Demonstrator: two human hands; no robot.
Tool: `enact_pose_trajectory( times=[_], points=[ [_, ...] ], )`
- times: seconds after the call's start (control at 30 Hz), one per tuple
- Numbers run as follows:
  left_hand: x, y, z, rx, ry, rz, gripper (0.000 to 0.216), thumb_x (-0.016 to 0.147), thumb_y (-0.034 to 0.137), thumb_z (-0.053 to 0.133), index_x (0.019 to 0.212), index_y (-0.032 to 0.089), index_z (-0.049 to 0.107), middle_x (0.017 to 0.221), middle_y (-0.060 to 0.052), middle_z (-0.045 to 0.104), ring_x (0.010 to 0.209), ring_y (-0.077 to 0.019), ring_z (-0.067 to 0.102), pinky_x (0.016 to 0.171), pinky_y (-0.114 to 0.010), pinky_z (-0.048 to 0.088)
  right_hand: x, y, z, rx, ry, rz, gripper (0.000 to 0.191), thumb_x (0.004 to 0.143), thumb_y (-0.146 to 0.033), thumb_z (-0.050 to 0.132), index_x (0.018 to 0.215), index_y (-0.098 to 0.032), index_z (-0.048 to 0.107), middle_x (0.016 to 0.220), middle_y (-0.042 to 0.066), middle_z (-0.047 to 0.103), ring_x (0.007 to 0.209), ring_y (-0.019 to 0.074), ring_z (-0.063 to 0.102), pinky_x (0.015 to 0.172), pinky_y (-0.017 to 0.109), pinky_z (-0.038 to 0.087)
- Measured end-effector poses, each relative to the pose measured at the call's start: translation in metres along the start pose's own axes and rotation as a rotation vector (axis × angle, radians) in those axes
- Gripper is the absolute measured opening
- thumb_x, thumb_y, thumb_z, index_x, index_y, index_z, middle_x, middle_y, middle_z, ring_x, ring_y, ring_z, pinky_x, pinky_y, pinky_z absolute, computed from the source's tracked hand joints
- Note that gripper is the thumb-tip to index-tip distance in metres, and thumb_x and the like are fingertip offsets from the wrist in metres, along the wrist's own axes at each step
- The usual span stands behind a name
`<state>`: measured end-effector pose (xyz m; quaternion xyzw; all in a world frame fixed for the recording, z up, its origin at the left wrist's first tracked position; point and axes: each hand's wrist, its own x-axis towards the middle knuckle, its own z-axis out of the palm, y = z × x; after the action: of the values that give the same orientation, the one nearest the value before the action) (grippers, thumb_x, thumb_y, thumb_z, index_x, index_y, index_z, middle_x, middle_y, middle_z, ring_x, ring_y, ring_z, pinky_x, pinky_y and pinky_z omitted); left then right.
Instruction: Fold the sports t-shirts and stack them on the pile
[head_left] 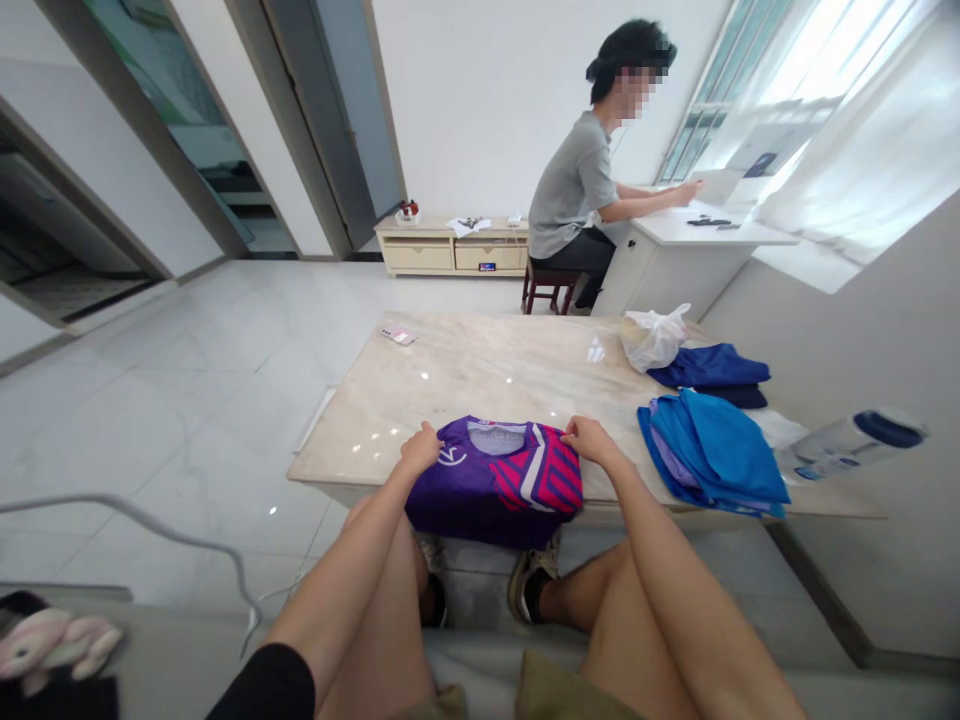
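A purple jersey point(491, 482) with a pink striped panel lies folded at the near edge of a low marble table point(480, 375), its lower part hanging over the edge. My left hand point(421, 447) pinches the jersey's upper left corner, fingers closed on the cloth. My right hand point(589, 438) grips the upper right corner in the same way. Both arms reach forward over my bare knees.
Folded blue garments point(709, 450) and a dark blue pile point(712, 370) lie on the table's right side beside a white plastic bag point(655, 338). A white bottle point(851, 442) lies at far right. A phone point(398, 335) rests at the far left edge. A person point(592, 190) sits at a white desk behind.
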<state>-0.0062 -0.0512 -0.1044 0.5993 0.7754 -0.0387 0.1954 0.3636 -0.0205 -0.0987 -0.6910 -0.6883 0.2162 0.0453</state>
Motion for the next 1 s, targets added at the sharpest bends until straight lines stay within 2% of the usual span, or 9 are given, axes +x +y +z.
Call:
enact_pose_trajectory(
  times=[0.17, 0.37, 0.47, 0.53, 0.67, 0.77, 0.83, 0.93, 1.0],
  points=[
    [-0.011, -0.026, -0.002, -0.053, -0.073, 0.071, 0.018, 0.089, 0.036, 0.077, 0.096, 0.019, 0.078, 0.099, -0.012, 0.084, 0.098, -0.0269, 0.079, 0.080, -0.029, 0.055, -0.009, -0.030, 0.024, 0.034, 0.058, 0.023, 0.015, 0.097, -0.015, 0.071, 0.109, -0.010, 0.079, 0.109, 0.019, 0.081, 0.100, 0.0239, 0.077, 0.082, 0.026, 0.050],
    [0.008, -0.047, -0.029, -0.140, 0.081, 0.147, 0.015, 0.085, 0.029, 0.080, 0.095, 0.019, 0.077, 0.099, -0.008, 0.083, 0.096, -0.0230, 0.076, 0.080, -0.027, 0.055, 0.016, -0.040, 0.005, 0.157, 0.170, 0.046, 0.008, 0.092, -0.013, 0.073, 0.096, -0.011, 0.079, 0.101, 0.018, 0.083, 0.100, 0.0272, 0.079, 0.086, 0.029, 0.056],
    [0.040, -0.038, -0.054, -0.196, 0.165, 0.182, 0.011, 0.084, 0.021, 0.080, 0.094, 0.018, 0.077, 0.098, -0.007, 0.082, 0.094, -0.0221, 0.075, 0.081, -0.027, 0.054, 0.048, -0.045, -0.010, 0.233, 0.179, 0.050, 0.005, 0.093, -0.014, 0.072, 0.090, -0.015, 0.076, 0.082, 0.010, 0.081, 0.086, 0.0230, 0.081, 0.081, 0.027, 0.059],
    [0.067, -0.024, -0.075, -0.239, 0.238, 0.206, 0.011, 0.086, 0.018, 0.080, 0.098, 0.017, 0.078, 0.102, -0.009, 0.083, 0.097, -0.0221, 0.074, 0.086, -0.029, 0.054, 0.076, -0.053, -0.017, 0.401, 0.236, 0.042, 0.006, 0.096, -0.017, 0.072, 0.090, -0.017, 0.072, 0.074, 0.005, 0.078, 0.076, 0.0199, 0.079, 0.076, 0.027, 0.062],
    [0.131, 0.011, -0.127, -0.335, 0.415, 0.234, 0.026, 0.097, 0.022, 0.074, 0.121, 0.014, 0.077, 0.121, -0.012, 0.080, 0.115, -0.0250, 0.071, 0.103, -0.037, 0.051, 0.142, -0.072, -0.041, 0.855, 0.581, -0.098, 0.020, 0.093, -0.013, 0.080, 0.086, -0.019, 0.062, 0.066, 0.000, 0.071, 0.069, 0.0184, 0.076, 0.069, 0.030, 0.065],
    [0.173, 0.030, -0.168, -0.404, 0.557, 0.278, 0.022, 0.101, 0.024, 0.070, 0.120, 0.018, 0.077, 0.127, -0.010, 0.079, 0.125, -0.0269, 0.068, 0.111, -0.041, 0.049, 0.190, -0.081, -0.079, 0.864, 0.696, -0.140, 0.018, 0.100, -0.016, 0.076, 0.095, -0.018, 0.059, 0.080, -0.001, 0.074, 0.077, 0.0123, 0.076, 0.077, 0.028, 0.064],
    [0.185, 0.035, -0.188, -0.506, 0.741, 0.413, 0.018, 0.099, 0.023, 0.073, 0.116, 0.017, 0.077, 0.122, -0.008, 0.079, 0.122, -0.0256, 0.069, 0.110, -0.038, 0.050, 0.205, -0.082, -0.106, 0.846, 0.775, -0.291, 0.016, 0.108, -0.027, 0.069, 0.099, -0.018, 0.058, 0.094, 0.001, 0.076, 0.082, 0.0087, 0.076, 0.081, 0.025, 0.062],
    [0.166, 0.024, -0.182, -0.535, 0.837, 0.496, 0.022, 0.100, 0.023, 0.072, 0.119, 0.011, 0.072, 0.121, -0.008, 0.078, 0.108, -0.0194, 0.071, 0.104, -0.034, 0.052, 0.183, -0.076, -0.121, 0.759, 0.817, -0.496, 0.020, 0.110, -0.033, 0.066, 0.100, -0.019, 0.055, 0.107, 0.005, 0.076, 0.088, 0.0060, 0.074, 0.084, 0.023, 0.057],
    [0.131, 0.004, -0.149, -0.538, 0.823, 0.468, 0.029, 0.100, 0.024, 0.072, 0.125, 0.011, 0.070, 0.122, -0.008, 0.077, 0.094, -0.0154, 0.070, 0.095, -0.032, 0.054, 0.138, -0.067, -0.100, 0.725, 0.837, -0.530, 0.021, 0.105, -0.030, 0.075, 0.100, -0.021, 0.057, 0.111, 0.007, 0.077, 0.093, 0.0093, 0.072, 0.087, 0.025, 0.058]
  ],
)
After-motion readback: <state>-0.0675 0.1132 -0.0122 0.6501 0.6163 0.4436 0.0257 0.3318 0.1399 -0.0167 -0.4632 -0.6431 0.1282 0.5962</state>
